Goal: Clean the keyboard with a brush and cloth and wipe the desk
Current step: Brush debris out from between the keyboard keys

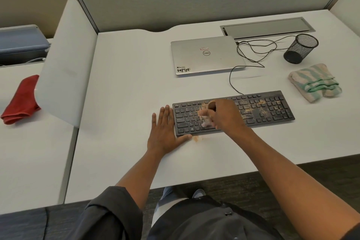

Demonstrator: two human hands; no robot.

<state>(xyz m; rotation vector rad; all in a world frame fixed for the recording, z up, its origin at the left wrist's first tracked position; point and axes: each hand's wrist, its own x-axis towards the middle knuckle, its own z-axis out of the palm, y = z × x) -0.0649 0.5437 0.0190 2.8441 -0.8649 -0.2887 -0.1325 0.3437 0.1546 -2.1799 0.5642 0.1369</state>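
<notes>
Two hands work at the keyboard (pixel 233 112), which lies at centre right of the frame on the desk (pixel 126 87), dusted with tan crumbs thickest over its middle and right keys. The left hand (pixel 165 132) lies flat, fingers straight, against the keyboard's left end, thumb along its front edge, bracing it. The right hand (pixel 224 115) is curled round a brush (pixel 206 117), blurred, its pale bristles on the left-hand keys.

Judging by its thin plastic body, the keyboard is light and would likely skid on the smooth desk, so holding it at an end or edge looks right. Keys are shallow and could pop under hard scrubbing; light strokes probably suit. A cable (pixel 231 82) tethers it from behind. The cloth (pixel 315 84), folded at right, looks soft and limp, best pinched at a fold. Some crumbs (pixel 195 138) sit on the desk just below the keyboard.
</notes>
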